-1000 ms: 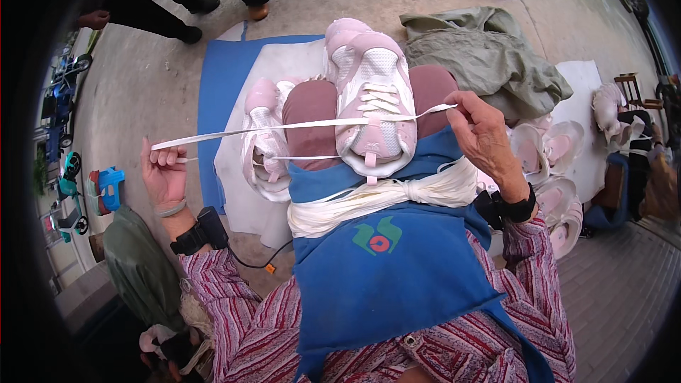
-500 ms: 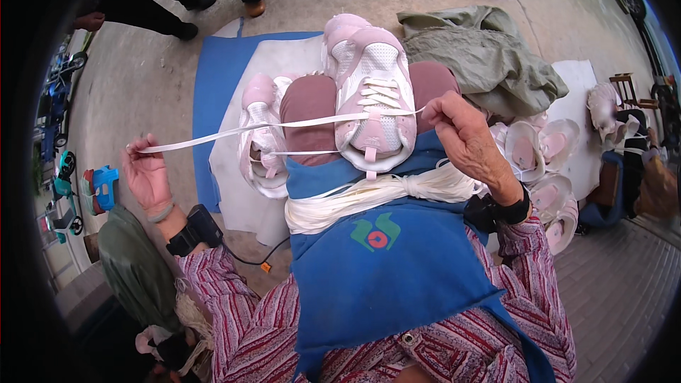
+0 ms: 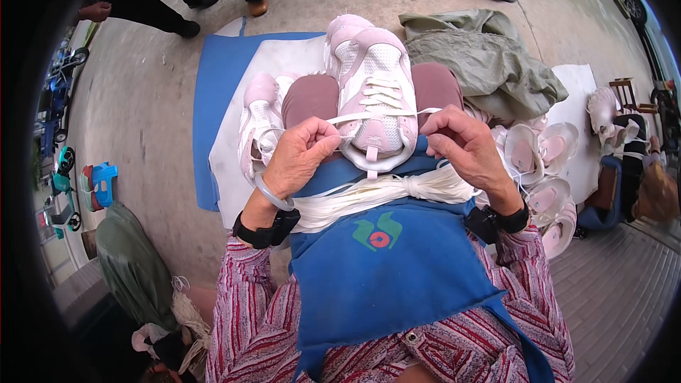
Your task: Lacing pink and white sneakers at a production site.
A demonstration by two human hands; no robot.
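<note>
A pink and white sneaker (image 3: 376, 71) lies between my knees with its heel toward me, partly laced. A white shoelace (image 3: 386, 113) runs across its tongue from side to side. My left hand (image 3: 301, 152) pinches the lace just left of the shoe, and my right hand (image 3: 464, 143) pinches the other end on the right. Another pink shoe (image 3: 344, 32) shows behind the first one. Beside my left knee sits one more pink and white sneaker (image 3: 260, 110), partly hidden by my left hand. A bundle of white laces (image 3: 397, 190) lies across my blue apron (image 3: 397, 269).
Several pink shoes (image 3: 546, 202) are heaped to my right. A grey-green cloth (image 3: 482, 57) lies beyond them. Blue and white sheets (image 3: 213, 99) cover the ground ahead. Other people's legs (image 3: 163, 0) stand at the far left. A blue stool (image 3: 105, 183) is on the left.
My left hand has come in from far left to beside the shoe, and the long stretched lace end there is now gathered close. My right hand has shifted slightly down.
</note>
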